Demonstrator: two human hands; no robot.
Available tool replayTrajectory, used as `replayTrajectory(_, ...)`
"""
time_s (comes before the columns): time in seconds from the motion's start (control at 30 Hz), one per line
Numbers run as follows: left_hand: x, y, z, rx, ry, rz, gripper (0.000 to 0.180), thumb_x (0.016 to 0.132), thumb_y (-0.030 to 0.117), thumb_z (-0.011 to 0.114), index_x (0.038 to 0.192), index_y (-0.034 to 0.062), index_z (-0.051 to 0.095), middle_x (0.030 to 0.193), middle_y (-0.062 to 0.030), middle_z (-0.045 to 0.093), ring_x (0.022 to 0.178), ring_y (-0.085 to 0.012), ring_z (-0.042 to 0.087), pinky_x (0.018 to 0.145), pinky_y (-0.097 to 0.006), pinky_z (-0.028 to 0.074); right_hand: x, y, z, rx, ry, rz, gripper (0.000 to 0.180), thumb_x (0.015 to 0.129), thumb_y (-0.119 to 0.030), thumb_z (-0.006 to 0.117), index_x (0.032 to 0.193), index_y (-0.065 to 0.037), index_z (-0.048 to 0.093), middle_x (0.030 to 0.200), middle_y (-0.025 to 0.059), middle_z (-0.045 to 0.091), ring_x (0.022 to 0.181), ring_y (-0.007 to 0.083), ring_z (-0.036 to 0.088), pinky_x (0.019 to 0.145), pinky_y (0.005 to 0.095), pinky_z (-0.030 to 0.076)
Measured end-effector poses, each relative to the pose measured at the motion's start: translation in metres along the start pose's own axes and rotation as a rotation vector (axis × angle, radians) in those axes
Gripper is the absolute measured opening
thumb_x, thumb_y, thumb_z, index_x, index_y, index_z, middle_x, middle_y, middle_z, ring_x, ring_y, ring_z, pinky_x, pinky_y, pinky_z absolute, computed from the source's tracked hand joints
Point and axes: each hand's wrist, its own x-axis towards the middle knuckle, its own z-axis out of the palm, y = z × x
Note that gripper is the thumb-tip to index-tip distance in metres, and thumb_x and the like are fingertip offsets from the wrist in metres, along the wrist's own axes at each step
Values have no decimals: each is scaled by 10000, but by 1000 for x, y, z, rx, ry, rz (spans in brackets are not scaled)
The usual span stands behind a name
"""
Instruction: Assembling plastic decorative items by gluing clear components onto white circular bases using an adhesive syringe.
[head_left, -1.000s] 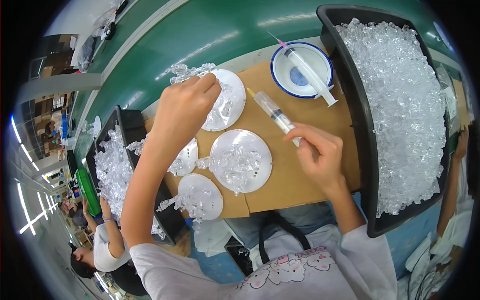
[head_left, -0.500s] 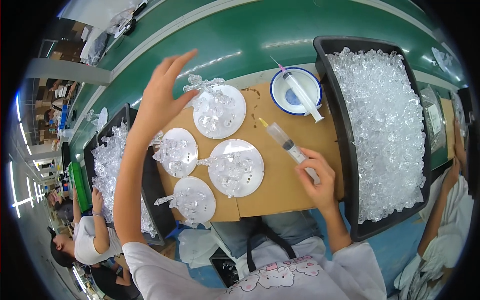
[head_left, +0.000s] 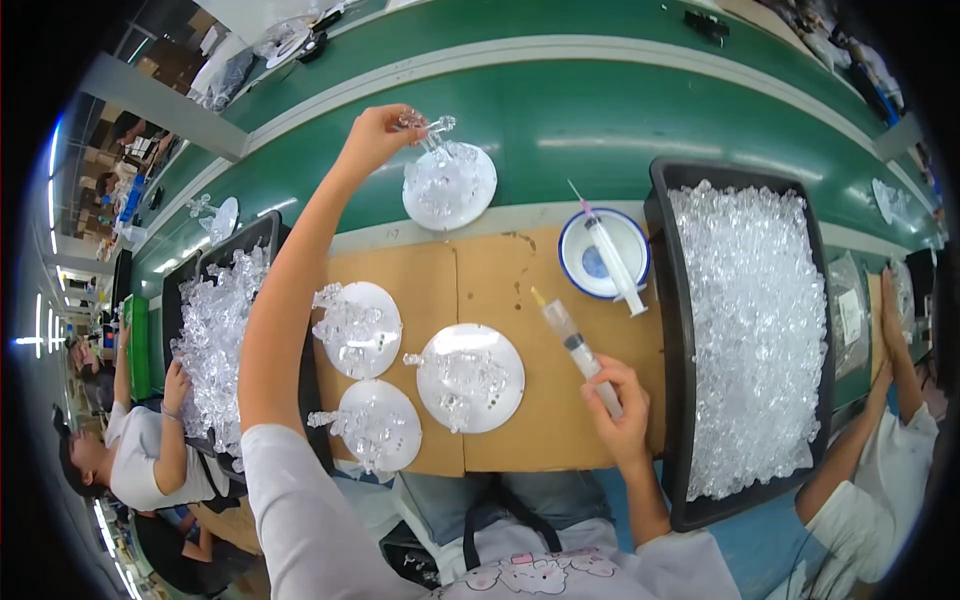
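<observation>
My left hand is stretched toward the far side and pinches a clear plastic figure-like piece rising from a round white disc. More clear pieces sit on that disc, which rests on the green table beyond the cardboard. In my right hand is a syringe, its yellow tip pointing away from me. Three more white discs bearing clear pieces lie on the cardboard: a left one, a nearer one and a middle one.
A blue-rimmed white bowl has a second syringe lying across it. Black bins of clear plastic pieces stand on the right and left. Brown cardboard covers the green table before me. Other people work on both sides.
My left hand has closed on the clear piece, and its disc has moved farther away, off the cardboard. The right hand still holds the syringe. The whole view has shifted.
</observation>
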Motion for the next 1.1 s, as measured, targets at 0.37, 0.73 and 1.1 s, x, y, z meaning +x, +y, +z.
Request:
replayTrajectory(0.37,-13,35,-5,491,284,435,337,784,219,694,1085,82,630,1124,-132,630,1026,-360,582,868,-380,474,-23,-23,-24,51,-113,109,182,748,68,662,907,-8,616,1061,175,651,887,181,636,746,273,491)
replayTrajectory(0.73,-226,144,77,852,-224,697,252,679,140,691,930,153,674,1012,13,602,1205,-215,507,1061,-709,100,-54,-38,-20,16,-121,121,177,703,58,672,866,-5,641,950,144,684,817,208,668,731,277,504)
replayTrajectory(1.1,-231,128,85,768,-175,640,171,696,59,653,845,125,703,826,32,648,1157,-191,549,1052,-714,46,-47,-35,-15,-10,-119,91,186,667,42,675,842,-19,654,926,141,688,800,254,676,714,307,517)
